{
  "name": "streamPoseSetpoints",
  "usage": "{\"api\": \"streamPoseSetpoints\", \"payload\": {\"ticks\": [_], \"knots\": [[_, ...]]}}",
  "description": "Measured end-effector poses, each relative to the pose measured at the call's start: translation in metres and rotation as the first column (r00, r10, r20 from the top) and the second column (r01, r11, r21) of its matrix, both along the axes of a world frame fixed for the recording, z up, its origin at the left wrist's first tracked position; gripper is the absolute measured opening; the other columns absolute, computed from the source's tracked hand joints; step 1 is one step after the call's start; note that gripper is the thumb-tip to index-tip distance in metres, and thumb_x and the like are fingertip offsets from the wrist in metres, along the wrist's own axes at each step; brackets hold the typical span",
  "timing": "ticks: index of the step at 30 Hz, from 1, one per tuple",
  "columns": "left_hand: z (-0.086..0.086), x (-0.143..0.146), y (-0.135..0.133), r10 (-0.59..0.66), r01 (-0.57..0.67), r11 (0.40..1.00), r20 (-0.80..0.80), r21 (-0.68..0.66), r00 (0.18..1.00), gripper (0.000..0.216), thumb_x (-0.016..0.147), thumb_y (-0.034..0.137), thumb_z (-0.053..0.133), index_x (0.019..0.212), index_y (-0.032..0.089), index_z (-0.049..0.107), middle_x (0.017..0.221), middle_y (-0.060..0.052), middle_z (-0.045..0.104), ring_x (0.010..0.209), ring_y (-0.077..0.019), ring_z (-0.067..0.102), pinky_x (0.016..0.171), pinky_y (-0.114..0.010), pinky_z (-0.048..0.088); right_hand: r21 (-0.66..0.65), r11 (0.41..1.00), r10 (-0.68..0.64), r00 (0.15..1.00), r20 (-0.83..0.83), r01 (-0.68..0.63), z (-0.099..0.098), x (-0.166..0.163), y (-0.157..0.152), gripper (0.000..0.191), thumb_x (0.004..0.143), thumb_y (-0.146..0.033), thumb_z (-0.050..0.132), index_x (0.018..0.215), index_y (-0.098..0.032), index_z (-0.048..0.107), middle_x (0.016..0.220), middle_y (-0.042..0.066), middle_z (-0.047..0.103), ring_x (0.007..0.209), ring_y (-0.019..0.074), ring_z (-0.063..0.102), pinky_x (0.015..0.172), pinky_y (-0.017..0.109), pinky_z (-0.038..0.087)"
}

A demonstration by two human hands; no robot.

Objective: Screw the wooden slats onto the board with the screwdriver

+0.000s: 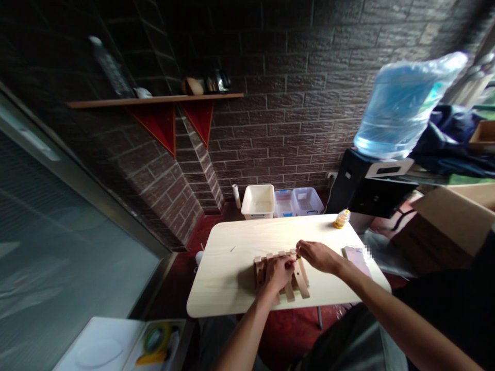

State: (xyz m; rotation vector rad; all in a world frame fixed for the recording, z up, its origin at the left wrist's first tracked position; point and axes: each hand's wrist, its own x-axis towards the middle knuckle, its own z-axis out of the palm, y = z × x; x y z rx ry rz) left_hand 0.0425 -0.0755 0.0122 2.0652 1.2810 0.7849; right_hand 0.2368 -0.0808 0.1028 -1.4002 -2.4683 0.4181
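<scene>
A wooden slatted piece like a xylophone (300, 284) lies near the front edge of the pale table. Its light wooden bars have small dark holes. My left hand (280, 272) lies over the middle bars with its fingers curled together near the right-hand bars. At the far end of those bars, my right hand (315, 254) has its fingertips pinched. A small dark thing shows just below the right fingertips, too small to name. What either hand grips is hidden by the fingers.
On the pale table (232, 278) stand a small yellow-capped bottle (342, 219) and a flat pinkish-grey slab (356, 260); a thin stick (232, 248) lies left. Bins (258, 201) stand behind. A water dispenser (358, 180) and cardboard box (429, 226) are at right.
</scene>
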Motion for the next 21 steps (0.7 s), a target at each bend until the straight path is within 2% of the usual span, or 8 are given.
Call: {"api": "streamPoseSetpoints", "payload": {"ticks": [4,7,14,21], "knots": [[-0.004,0.002,0.002,0.023,-0.023,0.999,-0.002,-0.031,1.0,0.02,0.083,0.02,0.058,0.094,0.02,0.075,0.095,-0.005,0.075,0.087,-0.0193,0.067,0.085,-0.031,0.05,0.061,0.998,0.028,0.997,-0.07,-0.024,-0.003,-0.001,-0.001,0.033,0.101,-0.031,0.035,0.122,-0.018,0.056,0.11,0.011,0.068,0.098,0.0221,0.064,0.085,0.033,0.047],[-0.006,0.004,0.004,0.033,-0.034,0.997,-0.024,-0.064,0.999,0.019,0.083,0.022,0.058,0.09,0.019,0.075,0.094,-0.005,0.075,0.087,-0.0197,0.066,0.085,-0.031,0.049,0.06,0.998,0.023,0.995,-0.093,-0.018,-0.001,-0.001,-0.001,0.035,0.099,-0.03,0.039,0.13,-0.018,0.051,0.114,0.012,0.066,0.097,0.0221,0.064,0.084,0.033,0.048],[-0.015,0.004,0.006,0.034,-0.044,0.994,-0.099,-0.097,0.994,0.022,0.086,0.03,0.052,0.091,0.022,0.073,0.095,-0.003,0.075,0.085,-0.019,0.065,0.079,-0.028,0.047,0.059,0.998,0.001,0.993,-0.119,0.006,0.002,-0.003,0.0,0.024,0.101,-0.037,0.042,0.104,-0.022,0.06,0.094,0.006,0.069,0.079,0.0182,0.064,0.069,0.027,0.044],[-0.019,0.003,0.006,0.019,-0.022,0.999,-0.066,-0.049,0.998,0.025,0.087,0.027,0.052,0.101,0.022,0.072,0.094,-0.004,0.076,0.086,-0.0185,0.067,0.082,-0.027,0.047,0.055,0.994,-0.087,0.981,-0.176,0.098,-0.007,-0.001,0.001,0.027,0.097,-0.044,0.05,0.097,-0.02,0.061,0.076,0.004,0.069,0.065,0.0169,0.063,0.06,0.025,0.041]]}}
